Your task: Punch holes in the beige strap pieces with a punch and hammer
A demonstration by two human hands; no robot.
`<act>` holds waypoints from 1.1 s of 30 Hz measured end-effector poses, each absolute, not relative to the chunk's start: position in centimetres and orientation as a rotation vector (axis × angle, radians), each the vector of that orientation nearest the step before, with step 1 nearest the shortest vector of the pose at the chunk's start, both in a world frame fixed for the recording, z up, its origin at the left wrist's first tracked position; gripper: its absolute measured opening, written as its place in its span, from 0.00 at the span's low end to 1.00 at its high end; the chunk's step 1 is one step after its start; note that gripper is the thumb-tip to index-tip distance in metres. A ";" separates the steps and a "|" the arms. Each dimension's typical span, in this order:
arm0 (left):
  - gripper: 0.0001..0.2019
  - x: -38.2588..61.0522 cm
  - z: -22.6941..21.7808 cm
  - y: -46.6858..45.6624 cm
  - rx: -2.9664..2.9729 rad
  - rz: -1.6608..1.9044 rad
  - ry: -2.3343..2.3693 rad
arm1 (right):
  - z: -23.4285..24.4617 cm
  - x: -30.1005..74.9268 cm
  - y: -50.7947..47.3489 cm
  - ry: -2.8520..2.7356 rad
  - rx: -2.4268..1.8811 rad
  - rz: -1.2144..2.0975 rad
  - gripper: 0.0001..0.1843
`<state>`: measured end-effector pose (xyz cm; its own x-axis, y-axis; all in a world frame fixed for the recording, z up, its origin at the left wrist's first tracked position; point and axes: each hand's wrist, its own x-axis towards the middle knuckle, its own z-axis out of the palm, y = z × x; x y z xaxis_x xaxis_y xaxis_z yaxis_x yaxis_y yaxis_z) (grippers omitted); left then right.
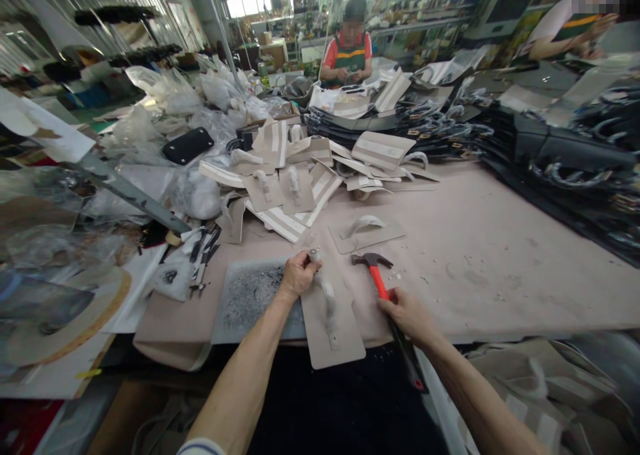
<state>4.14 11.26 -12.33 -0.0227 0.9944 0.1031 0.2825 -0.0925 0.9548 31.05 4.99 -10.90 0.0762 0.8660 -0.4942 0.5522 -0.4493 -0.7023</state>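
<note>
My right hand (405, 310) grips a claw hammer (376, 273) by its red and black handle, with the dark head resting on or just over the table. To the left, my left hand (300, 275) has its fingers pinched at the far end of a beige panel's wrapped handle; what lies between the fingertips is too small to make out. That beige panel (343, 331) lies in front of me and reaches past the table's near edge. A second beige panel with a wrapped handle (367, 231) lies flat beyond the hammer.
A speckled grey board (255, 295) lies left of the panel. Several beige panels (295, 181) are heaped farther back. Black bag pieces (565, 155) are stacked at the right. A metal post (135, 191) slants in from the left. A person (347, 48) works across the table.
</note>
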 end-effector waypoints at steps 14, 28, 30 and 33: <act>0.05 4.6 -12.6 10.0 1.708 1.155 1.485 | -1.6 26.8 6.4 -2.167 -1.590 0.517 0.13; 0.03 4.5 -12.7 10.1 1.694 1.128 1.490 | 0.7 26.6 6.6 -2.319 -1.536 0.322 0.14; 0.03 4.4 -12.9 10.1 1.701 1.108 1.515 | -0.3 27.1 6.7 -2.514 -1.604 0.444 0.12; 0.04 4.4 -13.1 10.1 1.682 1.135 1.481 | -0.6 27.9 7.2 -2.379 -1.691 0.538 0.13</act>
